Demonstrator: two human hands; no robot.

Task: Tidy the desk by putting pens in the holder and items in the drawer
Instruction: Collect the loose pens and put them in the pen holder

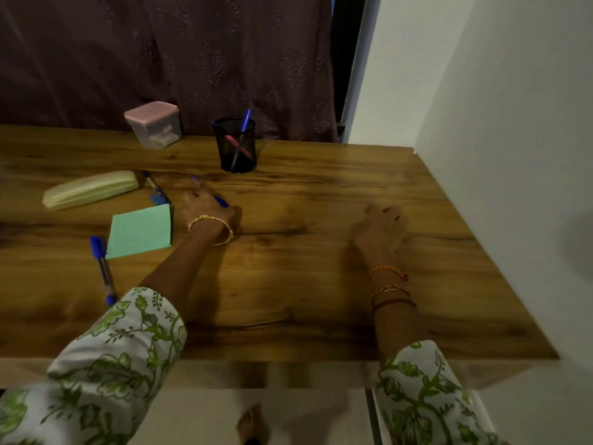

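A black mesh pen holder [238, 152] stands at the back of the wooden desk [288, 277] with a blue pen and a pink pen inside. My left hand [207, 207] grips a blue pen [221, 201] just in front and left of the holder. My right hand [378, 229] rests on the desk at the right, fingers relaxed, holding nothing. Another blue pen [103, 269] lies at the left near the front edge. A third pen [155, 187] lies beside a pale yellow case [90, 189]. A green sticky-note pad [141, 231] sits between the pens.
A clear box with a pink lid [153, 125] stands at the back left against a dark curtain. A white wall borders the desk on the right. Below the front edge a white drawer front [263, 409] shows, with a foot on the floor.
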